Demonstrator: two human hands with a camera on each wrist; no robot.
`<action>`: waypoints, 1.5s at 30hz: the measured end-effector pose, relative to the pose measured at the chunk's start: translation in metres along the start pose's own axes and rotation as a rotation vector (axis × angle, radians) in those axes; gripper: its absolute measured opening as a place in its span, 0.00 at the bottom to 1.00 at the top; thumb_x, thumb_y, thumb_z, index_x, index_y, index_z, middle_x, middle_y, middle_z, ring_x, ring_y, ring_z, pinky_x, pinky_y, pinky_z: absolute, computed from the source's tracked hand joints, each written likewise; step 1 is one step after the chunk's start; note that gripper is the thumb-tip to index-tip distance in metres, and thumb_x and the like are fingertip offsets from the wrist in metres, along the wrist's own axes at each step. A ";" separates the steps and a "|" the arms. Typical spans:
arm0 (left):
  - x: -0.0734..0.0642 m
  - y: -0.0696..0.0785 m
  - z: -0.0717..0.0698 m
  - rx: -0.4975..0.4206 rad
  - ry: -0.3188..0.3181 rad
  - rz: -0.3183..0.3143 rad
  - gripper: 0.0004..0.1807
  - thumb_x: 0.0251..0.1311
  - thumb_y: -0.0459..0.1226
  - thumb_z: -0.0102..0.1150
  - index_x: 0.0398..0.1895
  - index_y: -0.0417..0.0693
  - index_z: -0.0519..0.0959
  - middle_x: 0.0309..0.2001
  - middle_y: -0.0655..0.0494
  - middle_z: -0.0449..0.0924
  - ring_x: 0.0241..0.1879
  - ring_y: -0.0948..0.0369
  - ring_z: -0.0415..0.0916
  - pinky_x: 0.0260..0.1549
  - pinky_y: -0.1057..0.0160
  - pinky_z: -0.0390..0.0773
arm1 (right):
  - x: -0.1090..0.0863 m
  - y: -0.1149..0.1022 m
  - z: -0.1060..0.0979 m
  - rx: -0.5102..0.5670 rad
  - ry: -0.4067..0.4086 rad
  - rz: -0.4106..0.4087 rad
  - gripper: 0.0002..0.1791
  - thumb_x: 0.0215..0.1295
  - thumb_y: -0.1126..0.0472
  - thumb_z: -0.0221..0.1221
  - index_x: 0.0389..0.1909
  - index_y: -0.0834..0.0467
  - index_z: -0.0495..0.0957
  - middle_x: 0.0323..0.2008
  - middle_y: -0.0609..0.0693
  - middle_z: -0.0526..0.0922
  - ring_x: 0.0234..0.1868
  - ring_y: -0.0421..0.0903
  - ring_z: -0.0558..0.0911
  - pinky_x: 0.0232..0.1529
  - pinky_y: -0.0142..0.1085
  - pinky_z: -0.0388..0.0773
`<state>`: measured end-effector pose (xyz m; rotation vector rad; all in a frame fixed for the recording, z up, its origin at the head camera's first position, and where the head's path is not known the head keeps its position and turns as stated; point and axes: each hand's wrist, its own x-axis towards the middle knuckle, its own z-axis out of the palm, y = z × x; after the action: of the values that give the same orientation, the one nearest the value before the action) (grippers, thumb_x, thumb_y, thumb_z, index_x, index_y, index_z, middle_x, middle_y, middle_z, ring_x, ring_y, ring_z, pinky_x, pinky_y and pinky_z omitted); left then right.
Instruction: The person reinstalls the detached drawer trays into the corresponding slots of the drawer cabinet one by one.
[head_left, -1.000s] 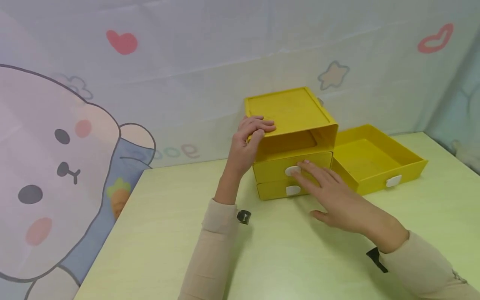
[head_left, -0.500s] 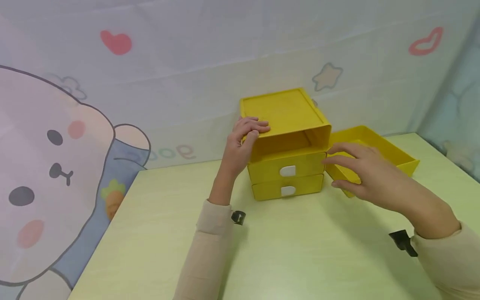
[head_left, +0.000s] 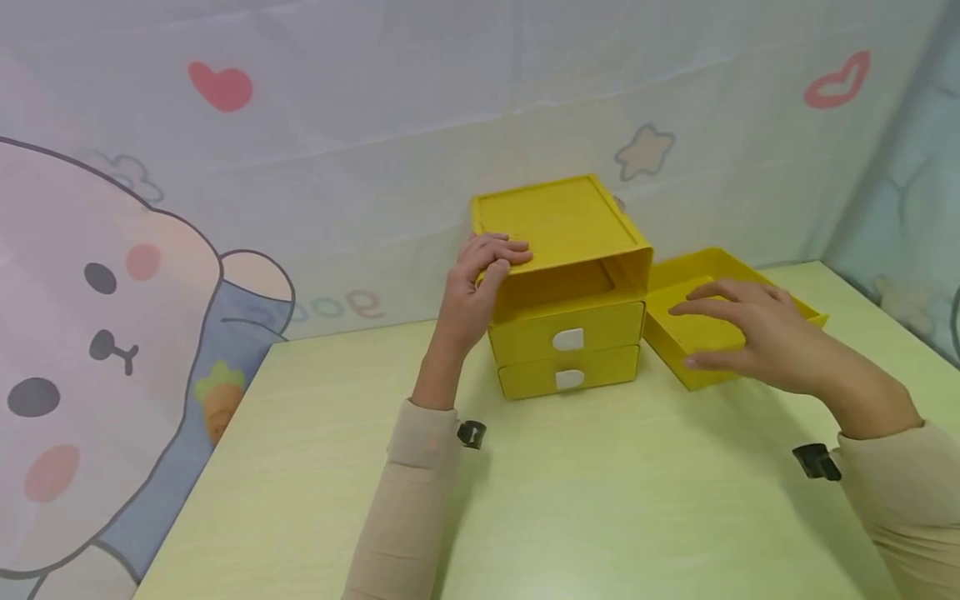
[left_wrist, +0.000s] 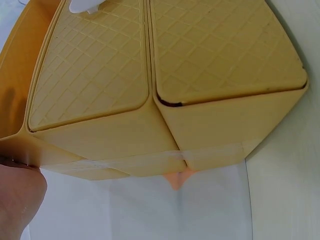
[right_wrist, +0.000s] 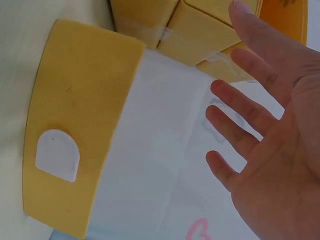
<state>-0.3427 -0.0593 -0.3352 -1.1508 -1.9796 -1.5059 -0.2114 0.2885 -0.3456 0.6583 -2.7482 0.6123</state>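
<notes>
A yellow drawer cabinet (head_left: 558,217) stands at the back of the table, its top slot open at the front. Two closed drawers with white handles (head_left: 567,338) sit below that slot. My left hand (head_left: 468,300) grips the cabinet's upper left front corner, fingers over the top and thumb at the front edge. To the right lies a removed yellow drawer (head_left: 675,350); its front panel (right_wrist: 85,115) and white pull (right_wrist: 57,155) show in the right wrist view. Above this drawer hovers my right hand (head_left: 780,337), fingers spread and holding nothing.
A pale green table (head_left: 570,483) carries everything. Directly behind it hangs a printed cloth (head_left: 360,167) with a cartoon figure at left. Another cloth closes off the right side.
My right hand has left the front of the upper closed drawer and moved right, over the removed drawer. My left hand stays on the cabinet corner. The view has shifted slightly.
</notes>
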 end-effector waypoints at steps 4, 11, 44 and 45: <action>-0.001 -0.001 0.000 -0.001 -0.002 -0.008 0.19 0.79 0.32 0.45 0.51 0.34 0.87 0.59 0.41 0.84 0.68 0.51 0.70 0.83 0.57 0.43 | -0.002 0.008 0.003 0.028 -0.054 0.027 0.35 0.61 0.52 0.76 0.69 0.54 0.79 0.68 0.61 0.74 0.68 0.67 0.69 0.63 0.70 0.57; 0.000 -0.002 0.001 -0.006 0.001 0.005 0.18 0.80 0.32 0.45 0.51 0.35 0.87 0.58 0.41 0.84 0.67 0.49 0.71 0.83 0.58 0.43 | -0.007 0.030 0.003 0.039 -0.089 0.059 0.34 0.63 0.55 0.75 0.69 0.57 0.78 0.68 0.63 0.73 0.66 0.67 0.72 0.60 0.66 0.71; 0.001 -0.003 -0.001 0.016 0.006 0.021 0.19 0.79 0.34 0.44 0.49 0.38 0.87 0.58 0.44 0.85 0.75 0.58 0.65 0.83 0.58 0.45 | -0.019 0.086 0.025 -0.153 -0.102 0.135 0.11 0.60 0.74 0.69 0.39 0.62 0.78 0.37 0.58 0.87 0.36 0.58 0.83 0.41 0.60 0.80; 0.000 -0.003 -0.001 0.020 0.008 0.027 0.19 0.79 0.35 0.44 0.49 0.38 0.87 0.58 0.44 0.85 0.75 0.58 0.65 0.83 0.57 0.44 | -0.019 0.086 0.025 -0.156 -0.096 0.131 0.11 0.60 0.73 0.70 0.38 0.62 0.78 0.37 0.57 0.87 0.36 0.58 0.83 0.41 0.60 0.81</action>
<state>-0.3456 -0.0601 -0.3369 -1.1569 -1.9620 -1.4718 -0.2392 0.3536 -0.4030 0.4875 -2.9086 0.3964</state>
